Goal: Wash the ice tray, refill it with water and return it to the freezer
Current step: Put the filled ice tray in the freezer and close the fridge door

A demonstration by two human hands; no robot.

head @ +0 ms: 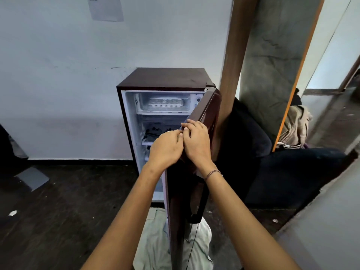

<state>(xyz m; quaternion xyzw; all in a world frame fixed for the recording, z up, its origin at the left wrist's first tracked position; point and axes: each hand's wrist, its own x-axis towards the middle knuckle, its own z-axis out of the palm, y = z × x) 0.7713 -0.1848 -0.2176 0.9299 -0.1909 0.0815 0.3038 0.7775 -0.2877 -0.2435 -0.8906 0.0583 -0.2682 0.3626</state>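
A pale wall (58, 75) and dark floor (58, 211) are seen behind a small maroon fridge (165, 78), which is set against a wooden post (233, 55). A dark cushion (292, 172) is seen to the right of the post, with a beige bag (296, 123) behind it. The fridge door (187, 182) is swung part open toward the camera, so the right side of the lower shelves is blocked by it. The top edge of the door is gripped by the right hand (196, 143), fingers curled over it. The left hand (167, 147) is pressed against the right one at the same edge with fingers bent; whether it grips cannot be told. The middle shelf is partly hidden by both hands. A grey sheet (33, 178) is lying on the floor at left. The freezer box (163, 112) is seen open at the top of the fridge. The white ice tray (165, 102) is lying flat inside it; its fill cannot be told. A bracelet (213, 173) is worn on the right wrist.
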